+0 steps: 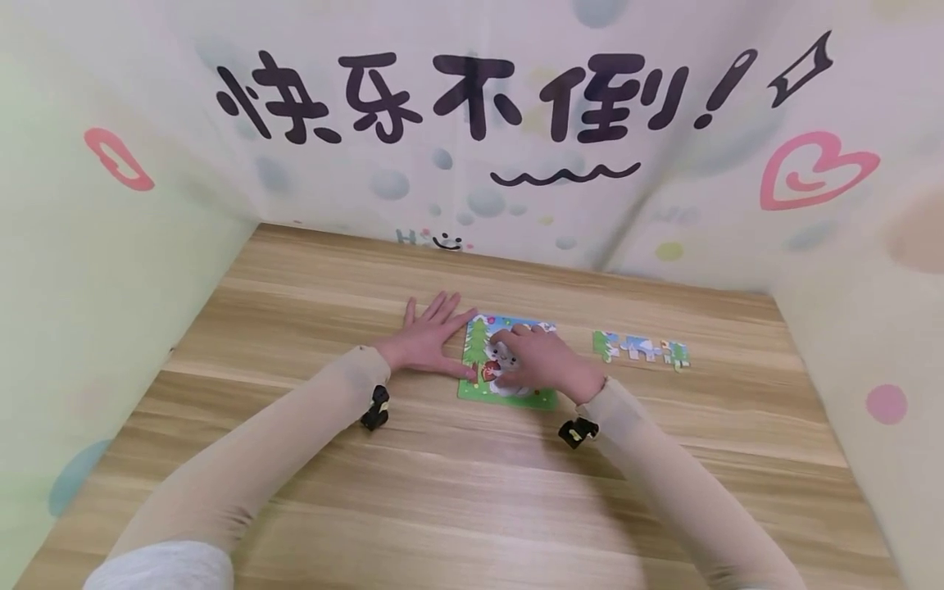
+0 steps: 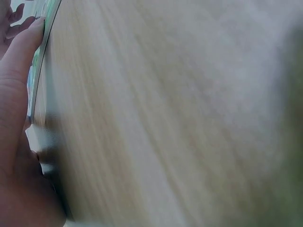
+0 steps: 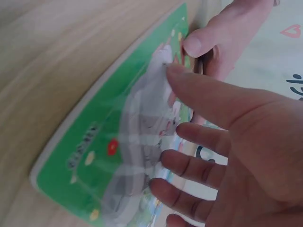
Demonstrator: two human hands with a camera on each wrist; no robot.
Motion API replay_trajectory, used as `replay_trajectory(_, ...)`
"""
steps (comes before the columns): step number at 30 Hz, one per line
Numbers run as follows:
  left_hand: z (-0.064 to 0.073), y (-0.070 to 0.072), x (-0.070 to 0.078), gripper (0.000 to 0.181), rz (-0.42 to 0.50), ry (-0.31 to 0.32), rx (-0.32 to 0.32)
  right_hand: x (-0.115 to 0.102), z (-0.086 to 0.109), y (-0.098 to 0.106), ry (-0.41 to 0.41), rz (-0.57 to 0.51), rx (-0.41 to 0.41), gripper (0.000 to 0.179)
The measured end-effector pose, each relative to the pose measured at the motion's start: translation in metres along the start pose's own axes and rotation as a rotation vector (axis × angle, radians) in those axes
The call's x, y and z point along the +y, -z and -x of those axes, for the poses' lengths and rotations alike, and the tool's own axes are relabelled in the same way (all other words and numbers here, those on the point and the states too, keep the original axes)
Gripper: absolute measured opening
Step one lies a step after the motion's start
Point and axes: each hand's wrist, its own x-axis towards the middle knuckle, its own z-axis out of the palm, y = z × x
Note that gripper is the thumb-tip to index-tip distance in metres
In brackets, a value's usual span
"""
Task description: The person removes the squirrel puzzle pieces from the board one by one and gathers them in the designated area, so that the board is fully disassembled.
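A picture puzzle board [image 1: 516, 400] with a green lower border lies on the table. It shows a grey-white cartoon animal and a green tree. My left hand [image 1: 428, 340] is spread at the board's left side, its thumb resting on the board edge. In the left wrist view that thumb [image 2: 23, 49] presses along the rim. My right hand [image 1: 542, 360] is over the board's right part, fingers loosely bent and apart. The right wrist view shows the thumb [image 3: 208, 94] and fingertips at the glossy picture surface [image 3: 80, 156], with nothing visible held between them. The right hand hides part of the picture.
To the right of the board lie several loose puzzle pieces [image 1: 640, 348] in a short row. Wood-grain table [image 1: 442, 492] extends around the board. A printed white backdrop [image 1: 472, 180] stands behind and at both sides.
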Motion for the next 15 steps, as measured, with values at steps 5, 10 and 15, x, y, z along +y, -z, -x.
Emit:
replay_trajectory(5,-0.0011,-0.0013,-0.0005,0.115,-0.002,0.0,-0.001,-0.0033,0.0007,0.001,-0.046,-0.056,-0.033,0.065)
replay_trajectory(10,-0.0008,-0.0008,0.0007,0.116,0.001,0.005,-0.012,-0.0071,0.0004,0.0046,-0.081,-0.098,-0.055,0.066)
replay_trajectory(15,-0.0006,-0.0006,0.0003,0.115,-0.004,0.005,-0.013,-0.0083,-0.0016,0.0072,-0.112,-0.138,-0.073,0.065)
